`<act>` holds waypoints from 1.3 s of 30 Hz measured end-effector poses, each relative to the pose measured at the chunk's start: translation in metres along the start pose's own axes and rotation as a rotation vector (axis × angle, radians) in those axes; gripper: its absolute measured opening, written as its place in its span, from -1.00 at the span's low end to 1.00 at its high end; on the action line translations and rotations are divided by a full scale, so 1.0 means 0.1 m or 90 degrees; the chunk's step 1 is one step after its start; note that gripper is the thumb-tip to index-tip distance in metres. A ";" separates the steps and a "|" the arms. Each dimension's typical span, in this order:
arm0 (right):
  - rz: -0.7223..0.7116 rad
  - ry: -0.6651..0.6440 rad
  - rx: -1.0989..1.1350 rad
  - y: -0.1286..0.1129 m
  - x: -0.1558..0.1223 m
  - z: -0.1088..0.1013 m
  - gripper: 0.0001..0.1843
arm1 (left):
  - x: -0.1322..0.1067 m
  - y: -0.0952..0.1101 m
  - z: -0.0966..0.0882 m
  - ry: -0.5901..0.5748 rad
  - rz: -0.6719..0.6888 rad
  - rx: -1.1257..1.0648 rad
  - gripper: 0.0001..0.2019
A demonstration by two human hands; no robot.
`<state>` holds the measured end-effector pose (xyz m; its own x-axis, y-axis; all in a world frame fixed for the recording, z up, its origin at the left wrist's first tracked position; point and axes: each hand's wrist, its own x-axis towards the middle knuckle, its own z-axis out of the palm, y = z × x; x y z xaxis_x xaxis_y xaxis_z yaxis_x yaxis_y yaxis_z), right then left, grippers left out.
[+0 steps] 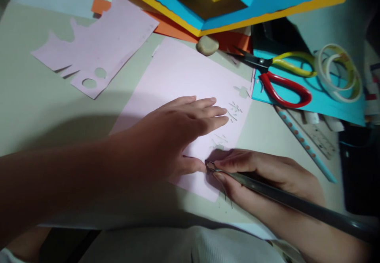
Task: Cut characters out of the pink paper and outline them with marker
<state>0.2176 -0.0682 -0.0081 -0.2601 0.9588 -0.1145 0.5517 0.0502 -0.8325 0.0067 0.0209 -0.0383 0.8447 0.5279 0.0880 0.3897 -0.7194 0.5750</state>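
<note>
A sheet of pale pink paper (pixel 166 69) lies on the table, with small cut-out shapes (pixel 236 110) along its right side. Flat on this sheet rests my left hand (pixel 190 124), fingers spread and pointing right. My right hand (pixel 261 172) grips a slim dark craft knife (pixel 267 189) near its metal tip. That tip meets the paper by my left thumb; the blade itself is too small and blurred to make out. The knife's long handle slants down to the right across my wrist.
Scissors (pixel 261 61) with one yellow and one red handle lie at the right, beside tape rolls (pixel 338 73). A stone (pixel 208 45) sits at the sheet's top edge. Cut pink paper (pixel 118 29) lies upper left. A blue-and-yellow folded card (pixel 148 1) stands behind. A dotted pencil (pixel 305 144) lies right.
</note>
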 end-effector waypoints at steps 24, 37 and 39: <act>0.085 -0.005 -0.016 -0.14 0.06 -0.01 -0.81 | 0.03 0.03 -0.01 -0.021 -0.017 0.015 -0.26; 0.045 0.020 -0.024 -0.08 -0.01 0.02 -0.83 | 0.02 0.04 -0.01 -0.025 -0.020 0.021 -0.26; 0.072 0.014 -0.041 -0.11 -0.01 0.02 -0.83 | 0.02 0.04 -0.01 -0.028 -0.021 0.020 -0.25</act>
<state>0.2100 -0.0698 0.0002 -0.1761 0.9653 -0.1926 0.6259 -0.0412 -0.7788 0.0094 0.0198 -0.0350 0.8461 0.5320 0.0330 0.4285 -0.7158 0.5513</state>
